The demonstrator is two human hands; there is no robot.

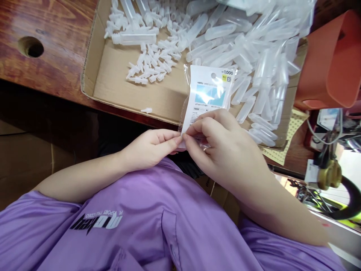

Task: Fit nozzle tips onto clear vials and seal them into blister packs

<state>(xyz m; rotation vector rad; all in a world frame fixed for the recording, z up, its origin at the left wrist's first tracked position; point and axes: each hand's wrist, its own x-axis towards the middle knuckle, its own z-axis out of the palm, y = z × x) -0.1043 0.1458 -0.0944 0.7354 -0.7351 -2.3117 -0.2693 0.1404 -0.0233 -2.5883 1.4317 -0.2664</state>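
A clear plastic packet with a white and blue printed card [210, 88] is held upright over the near edge of a cardboard box. My left hand [153, 146] pinches its lower left corner between thumb and fingers. At the same bottom edge, my right hand [218, 141] is closed with thumb and forefinger pinching the packet, close to the left thumb. The right fingers cover the lower part of the card. Behind the packet lie many translucent plastic tubes [245, 52] and a pile of small pointed plastic nozzles [153, 62].
The cardboard box [118, 86] rests on a brown wooden table [62, 22] with a round hole. One loose nozzle [146, 110] lies near its front edge. An orange-red bin [324, 64] stands at the right. Scissors with yellowish handles [329, 175] hang at lower right.
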